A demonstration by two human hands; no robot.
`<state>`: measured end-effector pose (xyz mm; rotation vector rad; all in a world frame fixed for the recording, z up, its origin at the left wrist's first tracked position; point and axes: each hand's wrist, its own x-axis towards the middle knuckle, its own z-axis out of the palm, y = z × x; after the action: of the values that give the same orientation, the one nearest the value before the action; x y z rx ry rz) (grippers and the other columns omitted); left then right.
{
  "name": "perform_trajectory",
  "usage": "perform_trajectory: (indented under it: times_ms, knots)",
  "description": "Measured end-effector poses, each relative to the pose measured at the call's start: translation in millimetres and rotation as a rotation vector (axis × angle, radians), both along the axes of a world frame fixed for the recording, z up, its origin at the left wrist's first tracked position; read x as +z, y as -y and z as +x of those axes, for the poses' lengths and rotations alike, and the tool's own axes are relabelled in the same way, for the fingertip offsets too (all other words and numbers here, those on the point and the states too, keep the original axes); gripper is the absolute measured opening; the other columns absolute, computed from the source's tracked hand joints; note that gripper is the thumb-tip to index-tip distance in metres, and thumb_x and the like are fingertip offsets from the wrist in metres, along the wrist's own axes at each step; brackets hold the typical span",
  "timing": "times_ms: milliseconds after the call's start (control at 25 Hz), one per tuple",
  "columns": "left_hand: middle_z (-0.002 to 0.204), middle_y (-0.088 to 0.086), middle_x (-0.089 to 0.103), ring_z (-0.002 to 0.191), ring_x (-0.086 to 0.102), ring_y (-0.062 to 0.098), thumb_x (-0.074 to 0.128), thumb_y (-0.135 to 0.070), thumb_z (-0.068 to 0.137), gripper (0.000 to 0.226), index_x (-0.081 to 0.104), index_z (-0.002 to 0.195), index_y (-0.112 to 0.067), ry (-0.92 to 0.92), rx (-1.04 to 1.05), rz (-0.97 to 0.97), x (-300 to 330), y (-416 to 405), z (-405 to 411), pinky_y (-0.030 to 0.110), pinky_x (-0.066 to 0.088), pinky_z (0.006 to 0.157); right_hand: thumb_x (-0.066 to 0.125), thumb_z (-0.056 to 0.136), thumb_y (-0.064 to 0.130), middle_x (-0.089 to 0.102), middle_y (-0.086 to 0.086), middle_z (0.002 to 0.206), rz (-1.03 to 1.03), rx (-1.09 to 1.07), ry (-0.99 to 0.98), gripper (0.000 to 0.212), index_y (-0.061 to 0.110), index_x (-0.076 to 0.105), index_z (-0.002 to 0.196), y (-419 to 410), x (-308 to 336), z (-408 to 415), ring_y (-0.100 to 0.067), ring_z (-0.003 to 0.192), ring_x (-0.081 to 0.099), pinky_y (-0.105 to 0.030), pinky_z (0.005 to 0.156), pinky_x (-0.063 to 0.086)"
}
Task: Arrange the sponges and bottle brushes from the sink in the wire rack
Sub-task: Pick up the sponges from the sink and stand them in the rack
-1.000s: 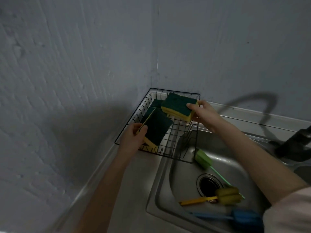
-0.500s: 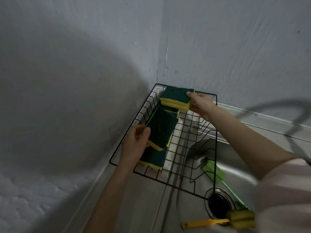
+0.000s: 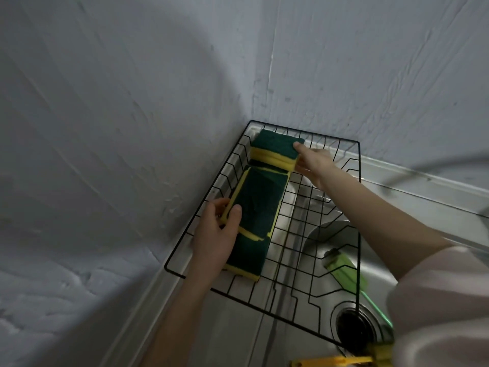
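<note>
Left strip of the black wire rack (image 3: 341, 141) is packed with green-and-yellow sponges (image 3: 258, 205); right half's bare grid, wide open, grey walls (image 3: 132, 102) hugging two sides.

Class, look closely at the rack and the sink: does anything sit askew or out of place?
Yes. In the rack, the sponge under the left hand sits tilted, overlapping the one below instead of lying flat. The green brush and a yellow brush remain in the sink.
</note>
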<state>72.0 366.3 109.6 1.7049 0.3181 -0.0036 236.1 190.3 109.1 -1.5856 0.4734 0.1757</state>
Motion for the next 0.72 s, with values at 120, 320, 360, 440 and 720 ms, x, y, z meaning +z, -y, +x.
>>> perform_trajectory:
  times_ms: [120, 320, 360, 440, 720]
  knots:
    - [0.093, -0.016, 0.051, 0.095, 0.054, 0.011, 0.050, -0.027, 0.090, 0.015, 0.045, 0.104, -0.024, 0.011, -0.015, 0.011, -2, 4, -1, 0.048, 0.050, 0.094, 0.060, 0.087, 0.027, 0.058, -0.014, 0.103, -0.002, 0.027, 0.005, 0.045, -0.007, 0.052, 0.116, -5, -2, 3, -0.025, 0.093, 0.057, -0.035, 0.087, 0.054]
    - [0.092, -0.015, 0.052, 0.088, 0.052, -0.001, 0.050, -0.023, 0.091, 0.012, 0.046, 0.102, -0.024, 0.015, -0.009, -0.031, -5, 3, -1, 0.045, 0.052, 0.092, 0.060, 0.086, 0.025, 0.062, -0.021, 0.113, -0.039, 0.027, -0.014, 0.029, 0.000, 0.056, 0.098, -3, -3, 8, -0.032, 0.102, 0.062, -0.044, 0.096, 0.051]
    - [0.092, -0.015, 0.052, 0.088, 0.053, -0.001, 0.050, -0.023, 0.091, 0.011, 0.046, 0.101, -0.025, 0.015, -0.007, -0.037, -5, 3, -1, 0.044, 0.052, 0.092, 0.060, 0.086, 0.025, 0.062, -0.020, 0.109, -0.043, 0.030, -0.018, 0.026, 0.000, 0.058, 0.094, -2, -3, 9, -0.031, 0.099, 0.061, -0.044, 0.097, 0.050]
    - [0.091, -0.015, 0.052, 0.087, 0.053, -0.001, 0.049, -0.023, 0.091, 0.009, 0.046, 0.099, -0.027, 0.012, -0.002, -0.045, -5, 4, -2, 0.043, 0.052, 0.091, 0.059, 0.086, 0.024, 0.061, -0.016, 0.100, -0.041, 0.041, -0.014, 0.020, 0.007, 0.055, 0.078, -2, 0, 10, -0.028, 0.092, 0.058, -0.042, 0.096, 0.050]
    - [0.091, -0.016, 0.051, 0.086, 0.052, -0.002, 0.049, -0.023, 0.091, 0.010, 0.047, 0.100, -0.027, 0.017, 0.001, -0.050, -7, 4, 0, 0.040, 0.052, 0.090, 0.061, 0.086, 0.020, 0.059, -0.011, 0.090, 0.005, 0.032, 0.012, 0.018, 0.006, 0.053, 0.077, 1, -3, 12, -0.021, 0.076, 0.059, -0.033, 0.076, 0.053]
